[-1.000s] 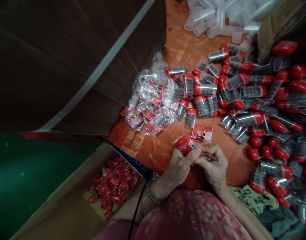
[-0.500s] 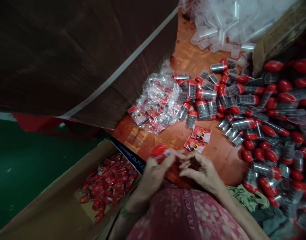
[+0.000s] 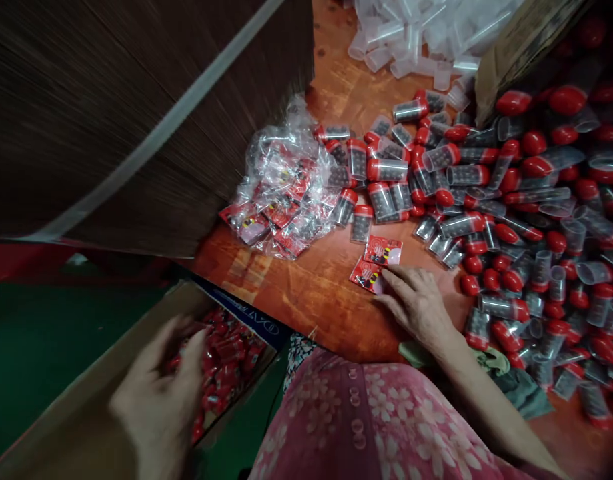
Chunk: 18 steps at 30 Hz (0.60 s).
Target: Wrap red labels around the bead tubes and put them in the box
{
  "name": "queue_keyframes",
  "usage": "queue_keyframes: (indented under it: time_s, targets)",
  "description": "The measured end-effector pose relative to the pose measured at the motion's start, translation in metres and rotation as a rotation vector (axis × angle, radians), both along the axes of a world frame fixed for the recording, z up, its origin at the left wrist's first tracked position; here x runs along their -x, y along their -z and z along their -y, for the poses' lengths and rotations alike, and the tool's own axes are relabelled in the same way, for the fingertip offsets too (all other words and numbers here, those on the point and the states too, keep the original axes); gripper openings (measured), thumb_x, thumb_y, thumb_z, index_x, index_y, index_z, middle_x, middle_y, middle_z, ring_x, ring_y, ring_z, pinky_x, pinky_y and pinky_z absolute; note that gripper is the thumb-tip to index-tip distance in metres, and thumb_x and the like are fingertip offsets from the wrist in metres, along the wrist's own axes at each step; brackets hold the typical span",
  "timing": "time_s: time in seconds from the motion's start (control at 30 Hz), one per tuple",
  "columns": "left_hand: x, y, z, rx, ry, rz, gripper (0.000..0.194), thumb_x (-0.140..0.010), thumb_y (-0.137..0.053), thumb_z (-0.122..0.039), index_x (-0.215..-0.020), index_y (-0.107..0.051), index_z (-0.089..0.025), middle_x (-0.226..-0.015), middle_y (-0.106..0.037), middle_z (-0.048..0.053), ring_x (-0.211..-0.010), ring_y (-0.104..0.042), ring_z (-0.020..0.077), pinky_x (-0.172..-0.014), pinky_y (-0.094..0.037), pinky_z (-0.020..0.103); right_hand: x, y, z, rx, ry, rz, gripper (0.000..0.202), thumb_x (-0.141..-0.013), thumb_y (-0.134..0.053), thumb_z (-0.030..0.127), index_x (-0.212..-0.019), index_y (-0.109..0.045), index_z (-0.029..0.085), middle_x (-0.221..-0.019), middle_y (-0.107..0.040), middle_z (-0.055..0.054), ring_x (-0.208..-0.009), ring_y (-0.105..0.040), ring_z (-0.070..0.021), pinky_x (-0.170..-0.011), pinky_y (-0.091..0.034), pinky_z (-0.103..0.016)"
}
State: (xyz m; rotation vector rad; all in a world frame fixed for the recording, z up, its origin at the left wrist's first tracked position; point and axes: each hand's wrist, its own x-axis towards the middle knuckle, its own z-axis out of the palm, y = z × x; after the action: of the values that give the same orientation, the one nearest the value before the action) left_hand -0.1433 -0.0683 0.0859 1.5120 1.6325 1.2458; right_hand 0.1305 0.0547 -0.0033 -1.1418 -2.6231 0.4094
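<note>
My left hand (image 3: pixel 159 393) hangs over the open carton on the left. It is smeared by motion, but its thumb and forefinger stand apart and nothing shows between them. Below it lies a heap of small red wrapped packets (image 3: pixel 231 353). On the orange-brown table, my right hand (image 3: pixel 419 303) has its fingers stretched out, fingertips touching the lower of two flat red printed packets (image 3: pixel 367 275). The other flat packet (image 3: pixel 382 250) lies just above, overlapping it. A crumpled clear plastic bag (image 3: pixel 286 180) with similar red packets sits farther back.
Many clear tubes with red caps and dark beads (image 3: pixel 386 170) are piled across the right. Empty translucent tubes (image 3: pixel 426 40) lie at the back beside a cardboard flap (image 3: pixel 526 53). A large dark carton with a pale strap (image 3: pixel 151 127) blocks the upper left. Cloth (image 3: pixel 516 387) lies at lower right.
My left hand has moved left and down from the table edge to over the carton, and the red item it held no longer shows. My right hand has reached forward to the flat packets.
</note>
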Motion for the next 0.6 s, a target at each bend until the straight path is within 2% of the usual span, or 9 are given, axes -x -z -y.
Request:
queue_keyframes:
  time_s: [0.07,0.17,0.27,0.33,0.4,0.47,0.53,0.6]
  targets:
    - [-0.028,0.015,-0.023,-0.032,0.060,-0.117,0.038,-0.096,-0.057,-0.037,-0.126,-0.064,-0.017,-0.130,-0.068,0.016,-0.126,-0.063,0.0290,-0.105,-0.056,0.047,0.005,0.002,0.005,-0.024,-0.020,0.054,0.045,-0.094,-0.061,0.046,-0.127,-0.064,0.015,-0.124,-0.069,-0.017,-0.106,-0.059,-0.0313,-0.086,-0.047,-0.046]
    - [-0.059,0.052,-0.048,-0.089,0.190,-0.287,0.039,-0.097,-0.055,-0.032,-0.132,-0.060,-0.016,-0.135,-0.065,0.016,-0.130,-0.060,0.0284,-0.107,-0.055,0.047,0.008,0.008,0.011,-0.100,-0.034,0.053,0.030,-0.098,-0.059,0.032,-0.119,-0.067,0.013,-0.113,-0.072,-0.014,-0.099,-0.058,-0.0279,-0.081,-0.046,-0.041]
    - [-0.070,0.092,-0.064,-0.188,0.288,-0.467,0.038,-0.098,-0.050,-0.021,-0.135,-0.057,-0.013,-0.135,-0.065,0.017,-0.131,-0.060,0.0263,-0.108,-0.055,0.044,0.008,0.016,0.014,-0.151,-0.074,-0.002,0.022,-0.098,-0.052,0.014,-0.114,-0.068,0.011,-0.106,-0.073,-0.013,-0.092,-0.058,-0.0244,-0.078,-0.046,-0.038]
    - [-0.072,0.110,-0.071,-0.259,0.338,-0.574,0.039,-0.098,-0.044,-0.012,-0.135,-0.055,-0.008,-0.135,-0.064,0.019,-0.134,-0.057,0.0256,-0.109,-0.054,0.042,0.007,0.021,0.014,-0.132,-0.088,-0.049,0.024,-0.097,-0.049,0.009,-0.111,-0.068,0.012,-0.104,-0.074,-0.012,-0.088,-0.058,-0.0223,-0.077,-0.046,-0.037]
    - [-0.075,0.121,-0.075,-0.311,0.370,-0.651,0.039,-0.097,-0.037,-0.007,-0.131,-0.058,-0.003,-0.136,-0.063,0.020,-0.136,-0.055,0.0254,-0.110,-0.053,0.041,0.007,0.024,0.013,-0.088,-0.073,-0.123,0.023,-0.097,-0.048,0.008,-0.107,-0.068,0.014,-0.100,-0.074,-0.010,-0.084,-0.059,-0.0200,-0.075,-0.047,-0.035]
    - [-0.078,0.125,-0.077,-0.345,0.379,-0.688,0.038,-0.097,-0.036,-0.006,-0.124,-0.062,-0.002,-0.135,-0.064,0.020,-0.135,-0.056,0.0260,-0.109,-0.053,0.039,0.006,0.023,0.011,-0.032,-0.063,-0.194,0.022,-0.098,-0.048,0.009,-0.103,-0.068,0.016,-0.096,-0.074,-0.009,-0.082,-0.062,-0.0184,-0.074,-0.049,-0.034]
    - [-0.081,0.126,-0.078,-0.363,0.366,-0.681,0.032,-0.097,-0.041,-0.008,-0.117,-0.066,-0.002,-0.131,-0.066,0.018,-0.130,-0.058,0.0274,-0.107,-0.054,0.040,0.003,0.015,0.005,0.050,-0.070,-0.215,0.018,-0.099,-0.050,0.012,-0.098,-0.068,0.017,-0.094,-0.074,-0.008,-0.082,-0.064,-0.0184,-0.074,-0.050,-0.034]
    - [-0.081,0.125,-0.078,-0.375,0.339,-0.637,0.026,-0.097,-0.046,-0.011,-0.109,-0.068,-0.004,-0.122,-0.070,0.016,-0.120,-0.062,0.0270,-0.100,-0.056,0.040,0.001,-0.001,-0.005,0.196,-0.110,-0.179,0.014,-0.099,-0.054,0.017,-0.096,-0.068,0.018,-0.096,-0.074,-0.007,-0.086,-0.066,-0.0192,-0.077,-0.052,-0.034]
